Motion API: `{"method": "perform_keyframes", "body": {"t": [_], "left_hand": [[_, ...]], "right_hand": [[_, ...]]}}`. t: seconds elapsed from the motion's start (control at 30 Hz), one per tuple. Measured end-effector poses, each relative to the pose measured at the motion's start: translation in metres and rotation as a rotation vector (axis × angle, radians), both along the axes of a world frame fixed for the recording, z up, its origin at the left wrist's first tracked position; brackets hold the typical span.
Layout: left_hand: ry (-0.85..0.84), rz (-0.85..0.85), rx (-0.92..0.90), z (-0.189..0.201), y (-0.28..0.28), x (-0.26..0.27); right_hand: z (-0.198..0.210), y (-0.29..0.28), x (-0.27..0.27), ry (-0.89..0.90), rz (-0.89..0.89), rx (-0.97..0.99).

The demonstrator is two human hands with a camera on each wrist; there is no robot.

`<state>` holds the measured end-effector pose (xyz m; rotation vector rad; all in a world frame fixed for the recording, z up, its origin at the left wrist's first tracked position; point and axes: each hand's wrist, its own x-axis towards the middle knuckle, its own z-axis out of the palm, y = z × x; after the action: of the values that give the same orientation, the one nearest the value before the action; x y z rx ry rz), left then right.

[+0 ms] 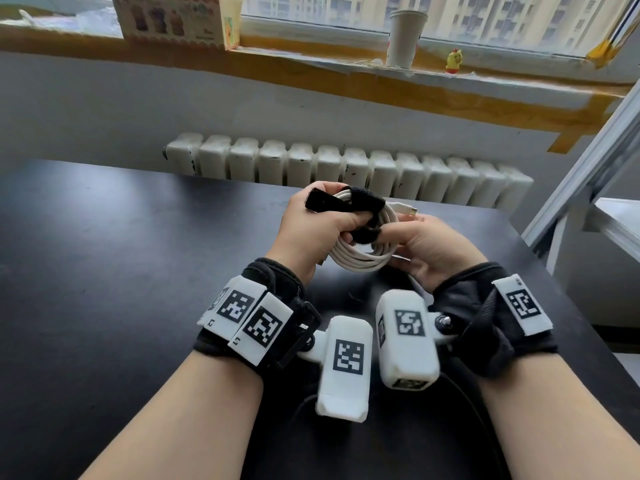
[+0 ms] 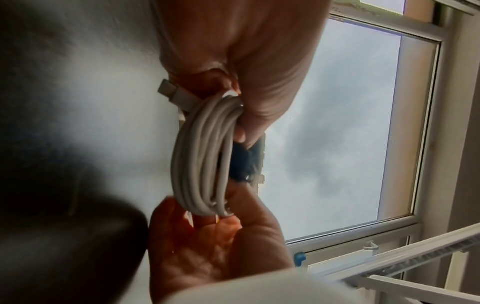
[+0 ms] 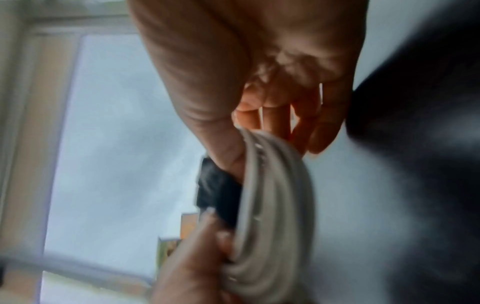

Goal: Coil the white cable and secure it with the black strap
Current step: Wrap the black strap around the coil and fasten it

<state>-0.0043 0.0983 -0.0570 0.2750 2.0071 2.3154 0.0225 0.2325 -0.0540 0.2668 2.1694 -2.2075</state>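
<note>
The white cable [image 1: 360, 259] is wound into a coil and held in the air above the black table [image 1: 104, 254]. My left hand [image 1: 322, 226] grips the coil's left side, and one end of the black strap [image 1: 360, 199] lies across its fingers. The strap loops over the top of the coil. My right hand [image 1: 412, 240] pinches the coil's right side, its thumb on the strap's lower end. A USB plug [image 1: 408, 209] sticks out to the right. In the left wrist view the coil [image 2: 205, 156] and strap [image 2: 244, 162] sit between both hands. The right wrist view shows the coil [image 3: 272, 205] and strap [image 3: 218, 193], blurred.
A white radiator [image 1: 346, 168] runs behind the table's far edge. On the window sill stand a paper cup [image 1: 405, 39], a yellow figurine [image 1: 454, 60] and a printed box [image 1: 180, 19]. A metal frame [image 1: 588, 174] rises at the right, beside the table's right edge.
</note>
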Motion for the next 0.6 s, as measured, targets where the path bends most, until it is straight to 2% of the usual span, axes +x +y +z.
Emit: {"method": "perform_keyframes", "body": {"t": [0.13,0.2,0.27,0.37,0.47,0.6], "left_hand": [[-0.014,-0.006,0.037,0.0,-0.001,-0.001],[-0.036,-0.026,0.051,-0.001,-0.002,-0.002],[-0.054,-0.076,0.073,-0.001,-0.004,-0.002],[-0.06,-0.181,0.042,-0.002,-0.004,-0.001],[-0.095,-0.234,0.029,-0.002,-0.004,0.0],[-0.125,-0.306,-0.01,-0.001,-0.005,0.003]], "right_hand": [[0.006,0.012,0.002,-0.122,0.102,-0.449],[0.006,0.019,0.002,-0.123,0.118,-0.574],[0.005,0.023,0.0,-0.124,0.094,-0.582],[0.007,0.021,0.001,-0.155,0.03,-0.458],[0.006,0.019,0.002,-0.146,-0.032,-0.455],[0.006,0.014,0.001,-0.015,-0.191,-0.3]]}}
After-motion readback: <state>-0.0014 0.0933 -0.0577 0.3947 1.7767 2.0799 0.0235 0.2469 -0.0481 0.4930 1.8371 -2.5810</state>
